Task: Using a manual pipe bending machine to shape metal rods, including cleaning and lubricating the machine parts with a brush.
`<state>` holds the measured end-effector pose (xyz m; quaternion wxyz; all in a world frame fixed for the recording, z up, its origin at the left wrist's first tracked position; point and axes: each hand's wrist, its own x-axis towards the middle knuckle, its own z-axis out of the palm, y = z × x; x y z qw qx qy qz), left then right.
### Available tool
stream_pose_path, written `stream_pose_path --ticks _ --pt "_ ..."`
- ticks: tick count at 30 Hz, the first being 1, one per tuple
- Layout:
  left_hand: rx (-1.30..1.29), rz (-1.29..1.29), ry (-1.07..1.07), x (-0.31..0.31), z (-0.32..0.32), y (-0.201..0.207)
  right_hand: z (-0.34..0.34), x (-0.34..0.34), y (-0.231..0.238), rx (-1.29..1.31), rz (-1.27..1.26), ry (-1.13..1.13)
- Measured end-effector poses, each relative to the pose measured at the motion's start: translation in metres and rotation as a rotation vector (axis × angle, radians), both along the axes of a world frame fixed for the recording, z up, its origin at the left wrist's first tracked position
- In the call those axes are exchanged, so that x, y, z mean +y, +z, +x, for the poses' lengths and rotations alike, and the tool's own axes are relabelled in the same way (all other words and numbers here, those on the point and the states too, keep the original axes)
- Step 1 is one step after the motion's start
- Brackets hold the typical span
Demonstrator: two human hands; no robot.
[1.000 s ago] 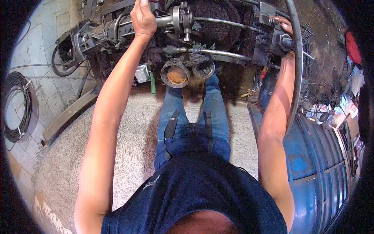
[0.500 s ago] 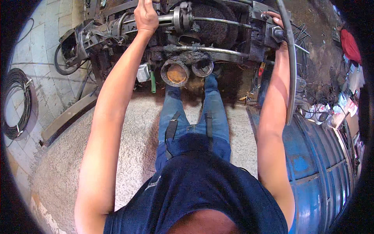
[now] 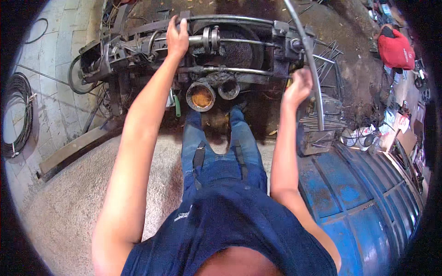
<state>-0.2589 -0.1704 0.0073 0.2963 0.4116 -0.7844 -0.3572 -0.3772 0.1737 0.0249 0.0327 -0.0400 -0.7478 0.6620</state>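
Observation:
A long, greasy metal machine (image 3: pixel 248 71) with steel rods and a shaft lies across the area in front of me. My left hand (image 3: pixel 177 40) is at its left-centre part, with thumb and fingers closed about the machine's upper bar (image 3: pixel 202 18). My right hand (image 3: pixel 299 85) is smeared by motion just below the machine's right end, beside a long curved bar (image 3: pixel 317 87). Its fingers look curled, but whether they hold anything is unclear. A large nut (image 3: pixel 295 43) sits on the right end block, above that hand. Two round pipe openings (image 3: pixel 201 96) face me below the machine.
A coil of black cable (image 3: pixel 16 115) lies on the tiles at left, near a long beam (image 3: pixel 78 145). A blue ribbed barrel (image 3: pixel 354 198) is at lower right. Thin metal rods (image 3: pixel 324 122) lie behind it. A red bag or cloth (image 3: pixel 395 50) is at far right.
My right hand has left the nut at the machine's right end and moved down toward me. My left hand stays at the machine. The view has shifted, showing more of the far side.

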Motion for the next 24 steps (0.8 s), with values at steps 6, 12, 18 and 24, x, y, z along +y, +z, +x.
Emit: stream_pose_path --ticks 6,12,18,24 --pt "-0.012 -0.164 0.002 0.085 0.119 0.031 0.054 0.020 0.074 -0.231 0.201 0.652" --pt "-0.737 0.263 0.184 0.157 0.212 0.020 -0.022 0.002 0.136 0.482 0.423 0.497" --pt "-0.724 0.360 0.213 0.178 0.224 0.008 -0.074 -0.039 0.116 0.436 0.967 0.642" --pt "-0.740 0.355 0.310 0.176 0.222 0.004 -0.074 -0.042 0.100 0.445 0.989 0.643"
